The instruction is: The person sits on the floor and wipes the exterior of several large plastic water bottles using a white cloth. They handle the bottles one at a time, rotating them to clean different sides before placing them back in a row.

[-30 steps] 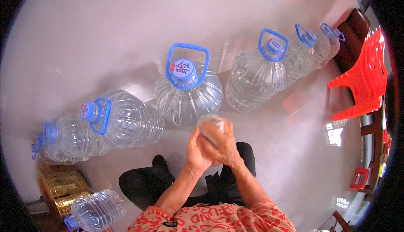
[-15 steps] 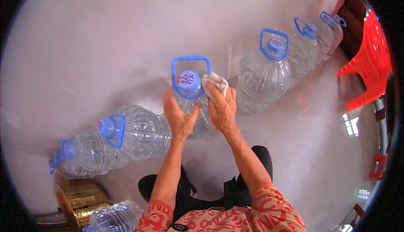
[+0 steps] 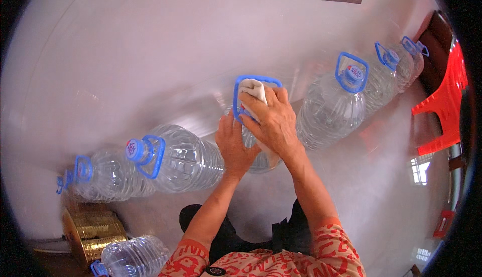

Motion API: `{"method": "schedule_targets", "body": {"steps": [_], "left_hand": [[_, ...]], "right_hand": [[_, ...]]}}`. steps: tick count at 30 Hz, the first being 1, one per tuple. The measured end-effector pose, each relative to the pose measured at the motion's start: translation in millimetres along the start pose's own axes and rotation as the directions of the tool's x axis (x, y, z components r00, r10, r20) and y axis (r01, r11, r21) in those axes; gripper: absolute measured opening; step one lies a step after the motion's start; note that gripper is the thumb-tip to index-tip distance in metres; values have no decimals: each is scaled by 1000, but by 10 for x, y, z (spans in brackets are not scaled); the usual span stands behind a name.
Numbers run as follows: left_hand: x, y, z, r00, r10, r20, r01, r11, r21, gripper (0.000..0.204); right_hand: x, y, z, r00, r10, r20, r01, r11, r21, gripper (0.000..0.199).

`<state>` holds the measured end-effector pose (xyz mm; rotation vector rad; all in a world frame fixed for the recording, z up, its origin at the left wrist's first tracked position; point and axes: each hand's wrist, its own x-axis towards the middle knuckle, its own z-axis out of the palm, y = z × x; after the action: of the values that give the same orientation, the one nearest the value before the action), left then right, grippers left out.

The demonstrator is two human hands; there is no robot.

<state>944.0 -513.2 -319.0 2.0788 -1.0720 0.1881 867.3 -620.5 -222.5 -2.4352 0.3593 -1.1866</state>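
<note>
A large clear plastic water bottle (image 3: pixel 265 163) stands upright in front of me, its blue carry handle (image 3: pixel 273 79) raised. My right hand (image 3: pixel 277 121) is closed on a folded whitish cloth (image 3: pixel 252 88) and presses it over the bottle's blue cap, which is mostly covered. Lower down, my left hand (image 3: pixel 236 145) curls around the bottle's shoulder and steadies it; some of its fingertips are hidden.
To the left lies a tilted-looking bottle (image 3: pixel 188 159) with another bottle (image 3: pixel 113 174) beyond it. Several more, including a near bottle (image 3: pixel 329 108), line the right. A red plastic chair (image 3: pixel 444 101), a gold-coloured drum (image 3: pixel 95 232) and a lying bottle (image 3: pixel 135 257) are nearby.
My right hand has brought the cloth from beside the neck onto the cap. My left hand has closed in on the bottle's shoulder. The view has shifted, so the scene sits farther right.
</note>
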Motion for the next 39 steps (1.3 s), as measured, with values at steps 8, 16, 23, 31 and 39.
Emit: {"method": "schedule_targets", "body": {"steps": [8, 16, 23, 31, 39], "left_hand": [[-40, -13, 0, 1000, 16, 26, -15, 999, -40, 81], [-54, -8, 26, 999, -35, 5, 35, 999, -26, 88], [-39, -17, 30, 1000, -30, 3, 30, 999, 16, 95], [-38, 94, -32, 998, -64, -17, 64, 998, 23, 86], [-52, 43, 29, 998, -19, -54, 19, 1000, 3, 85]], "right_hand": [[-162, 182, 105, 926, -377, 17, 377, 926, 33, 22], [227, -1, -76, 923, -374, 87, 375, 927, 5, 20], [-105, 278, 145, 968, -248, -29, 248, 969, -8, 29], [-263, 294, -224, 993, 108, -45, -83, 922, 377, 29], [-277, 602, 333, 970, 242, -19, -239, 966, 100, 28]]}}
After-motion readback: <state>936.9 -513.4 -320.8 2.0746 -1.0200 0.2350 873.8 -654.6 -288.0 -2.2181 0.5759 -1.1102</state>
